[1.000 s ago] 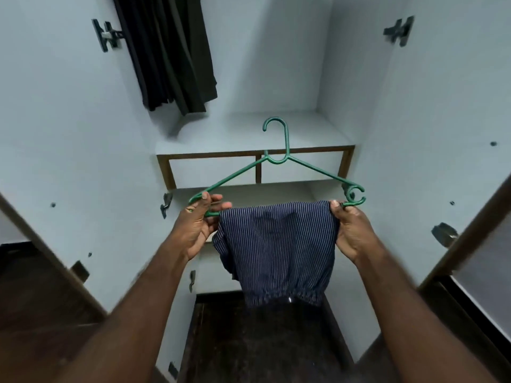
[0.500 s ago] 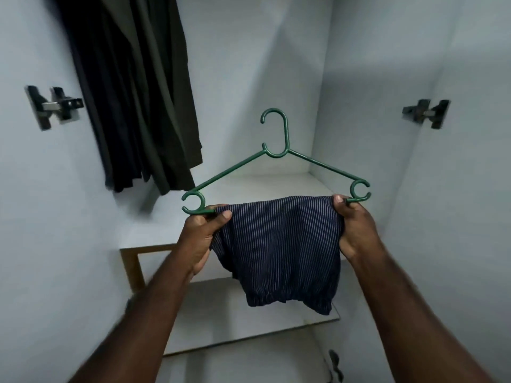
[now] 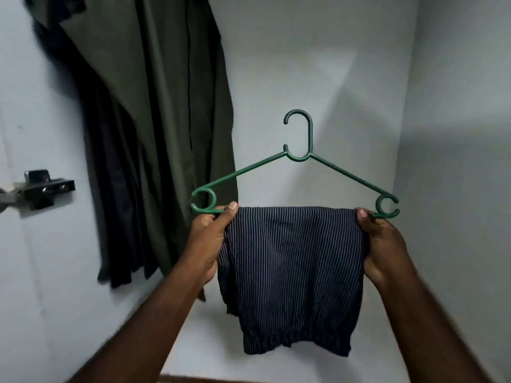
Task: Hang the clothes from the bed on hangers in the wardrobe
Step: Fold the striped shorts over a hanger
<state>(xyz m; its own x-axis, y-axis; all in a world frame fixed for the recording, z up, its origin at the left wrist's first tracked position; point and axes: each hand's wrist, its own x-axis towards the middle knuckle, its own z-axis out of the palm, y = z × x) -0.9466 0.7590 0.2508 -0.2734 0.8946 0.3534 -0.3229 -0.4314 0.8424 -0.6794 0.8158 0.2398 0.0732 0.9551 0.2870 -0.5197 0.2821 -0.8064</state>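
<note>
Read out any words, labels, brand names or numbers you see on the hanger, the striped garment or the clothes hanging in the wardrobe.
None: no readable text shows on the green hanger, the striped garment, the dark hanging clothes or the black hinge.

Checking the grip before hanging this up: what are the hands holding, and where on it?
Both hold the green hanger, with the striped garment draped over its bottom bar. The left hand grips the bar's left end, the right hand its right end.

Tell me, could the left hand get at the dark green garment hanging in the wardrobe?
Probably yes: the green garment hangs just beside the left hand with nothing between, though that hand grips the hanger.
</note>
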